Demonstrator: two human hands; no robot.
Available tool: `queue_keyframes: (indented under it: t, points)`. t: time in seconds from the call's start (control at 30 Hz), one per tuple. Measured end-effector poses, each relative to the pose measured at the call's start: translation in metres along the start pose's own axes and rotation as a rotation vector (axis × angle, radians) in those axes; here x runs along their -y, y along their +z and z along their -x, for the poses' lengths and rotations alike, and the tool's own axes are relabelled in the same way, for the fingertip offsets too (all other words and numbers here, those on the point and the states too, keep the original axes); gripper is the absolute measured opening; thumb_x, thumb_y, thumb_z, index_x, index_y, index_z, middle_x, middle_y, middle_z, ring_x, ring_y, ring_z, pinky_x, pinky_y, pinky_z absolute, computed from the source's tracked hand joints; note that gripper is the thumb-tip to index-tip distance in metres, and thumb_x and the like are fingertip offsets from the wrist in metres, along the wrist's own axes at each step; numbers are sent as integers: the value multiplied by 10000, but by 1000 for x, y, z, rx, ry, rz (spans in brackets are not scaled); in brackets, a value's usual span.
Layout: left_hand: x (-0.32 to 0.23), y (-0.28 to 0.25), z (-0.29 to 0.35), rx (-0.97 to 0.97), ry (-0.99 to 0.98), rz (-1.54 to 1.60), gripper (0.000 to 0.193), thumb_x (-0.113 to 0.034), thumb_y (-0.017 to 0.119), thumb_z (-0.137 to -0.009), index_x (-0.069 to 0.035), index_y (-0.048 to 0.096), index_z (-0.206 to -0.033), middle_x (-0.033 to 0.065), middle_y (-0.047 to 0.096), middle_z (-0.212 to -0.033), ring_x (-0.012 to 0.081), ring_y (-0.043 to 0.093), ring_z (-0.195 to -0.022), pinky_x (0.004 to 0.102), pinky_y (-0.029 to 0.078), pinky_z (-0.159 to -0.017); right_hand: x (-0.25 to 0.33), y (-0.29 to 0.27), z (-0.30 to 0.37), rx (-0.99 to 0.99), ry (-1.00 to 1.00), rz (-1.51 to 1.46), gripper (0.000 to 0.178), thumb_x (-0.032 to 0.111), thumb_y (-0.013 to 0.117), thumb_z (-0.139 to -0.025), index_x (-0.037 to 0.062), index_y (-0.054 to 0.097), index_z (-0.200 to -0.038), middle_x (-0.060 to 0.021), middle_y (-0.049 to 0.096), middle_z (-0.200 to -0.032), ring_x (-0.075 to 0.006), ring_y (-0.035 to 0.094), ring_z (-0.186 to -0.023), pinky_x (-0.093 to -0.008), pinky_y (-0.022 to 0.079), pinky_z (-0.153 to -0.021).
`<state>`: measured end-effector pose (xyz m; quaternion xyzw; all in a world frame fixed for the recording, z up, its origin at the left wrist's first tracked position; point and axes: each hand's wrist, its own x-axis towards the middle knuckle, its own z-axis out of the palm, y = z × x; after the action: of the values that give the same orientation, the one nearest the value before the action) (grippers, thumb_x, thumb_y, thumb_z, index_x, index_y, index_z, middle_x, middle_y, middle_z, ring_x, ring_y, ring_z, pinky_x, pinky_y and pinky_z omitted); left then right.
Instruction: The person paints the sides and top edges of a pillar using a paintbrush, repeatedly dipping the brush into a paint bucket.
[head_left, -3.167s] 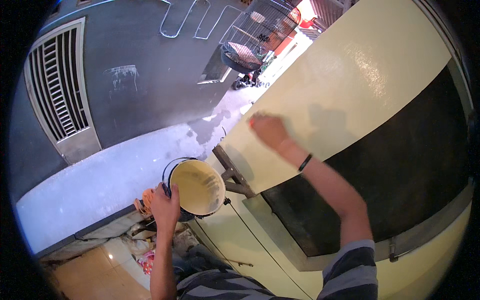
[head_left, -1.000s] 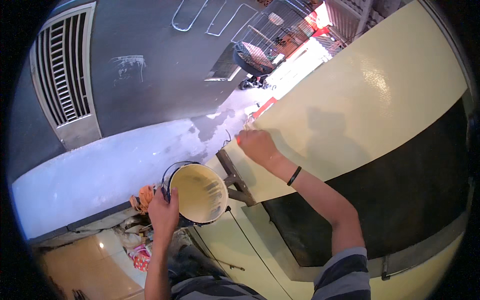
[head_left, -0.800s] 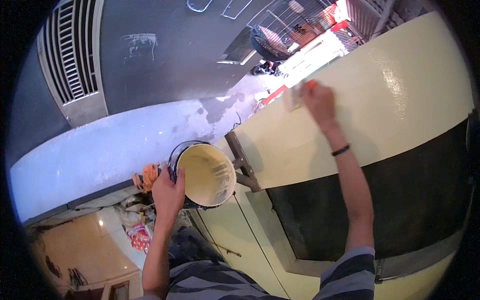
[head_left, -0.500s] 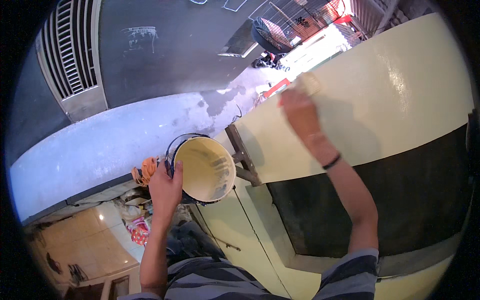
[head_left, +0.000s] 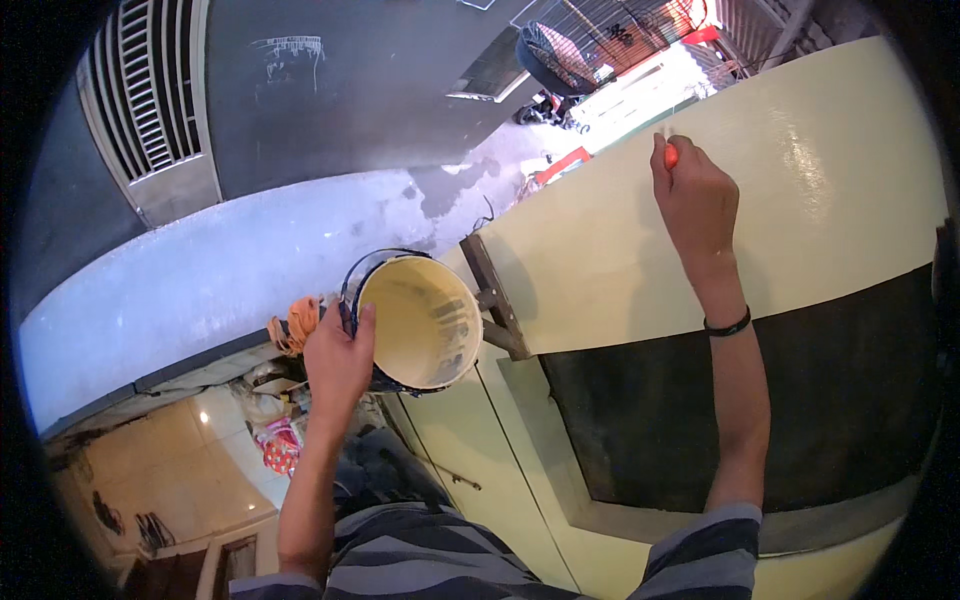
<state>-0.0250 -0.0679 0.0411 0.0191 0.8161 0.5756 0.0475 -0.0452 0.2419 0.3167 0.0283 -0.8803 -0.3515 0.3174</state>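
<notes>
The left hand, closed, clasps the bucket near the pale-yellow wall's lower-left corner; the right hand, fingers curled, grips an orange-handled brush at its upper edge. The wall looks largely coated; paint seems left over; bare patches I cannot make out.

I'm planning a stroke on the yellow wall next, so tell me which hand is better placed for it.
Right, most likely: the right hand has the orange-handled tool in its grip, in front of the yellow wall. The left hand is busy holding the bucket at its left side.
</notes>
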Motion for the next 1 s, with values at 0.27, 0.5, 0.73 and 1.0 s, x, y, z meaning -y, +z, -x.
queue_keyframes:
  t: [0.27,0.5,0.73,1.0]
  points:
    - [3,6,-4,-23,9,2,409,-370,614,-960,39,625,-941,225,633,-731,408,641,-695,454,483,-640,134,165,138,272,-525,65,140,156,613,-803,31,673,-825,-152,676,-762,-282,688,-692,-412,548,-552]
    - [2,6,1,-39,34,-6,410,-383,605,-959,22,645,-1007,241,658,-769,438,660,-760,470,510,-670,100,188,114,446,100,-432,340,343,567,-977,63,660,-809,-180,675,-694,-382,678,-658,-500,540,-618]
    - [7,0,-3,46,-91,-6,395,-395,608,-952,-5,644,-1000,232,657,-748,441,651,-712,494,500,-639,73,85,71,214,80,-202,242,274,588,-990,104,600,-818,-98,605,-641,-300,634,-561,-414,522,-534]
    - [2,1,-1,10,-60,3,376,-379,611,-956,-6,640,-981,229,656,-739,444,653,-715,498,495,-639,159,165,149,326,-508,-124,191,250,584,-955,117,609,-821,-67,632,-753,-219,652,-668,-341,552,-587]
